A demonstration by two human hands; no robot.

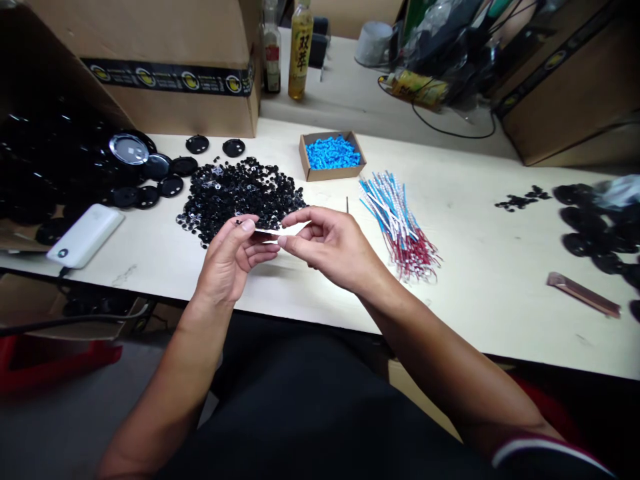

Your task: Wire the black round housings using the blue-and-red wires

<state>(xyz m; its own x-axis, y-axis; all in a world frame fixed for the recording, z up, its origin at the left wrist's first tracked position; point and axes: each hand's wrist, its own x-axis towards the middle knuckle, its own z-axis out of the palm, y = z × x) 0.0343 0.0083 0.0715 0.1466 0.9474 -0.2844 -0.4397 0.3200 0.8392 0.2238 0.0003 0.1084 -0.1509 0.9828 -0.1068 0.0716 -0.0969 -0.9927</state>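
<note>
My left hand (231,257) is closed on a thin, pale flat piece (267,231), seen nearly edge-on, with a small dark bit near the thumb. At the piece's right end, the fingertips of my right hand (325,243) pinch it too. Just behind my hands spreads a heap of small black round parts (240,193). Right of my right hand lies a bundle of blue, white and red wires (397,220). A small cardboard box (327,175) of blue pieces stands behind them.
A white power bank (86,235) lies at left, near black round discs (171,186). Large cartons (185,40) and two bottles (301,53) stand at the back. More black discs (580,220) and a brownish strip (584,294) are at right.
</note>
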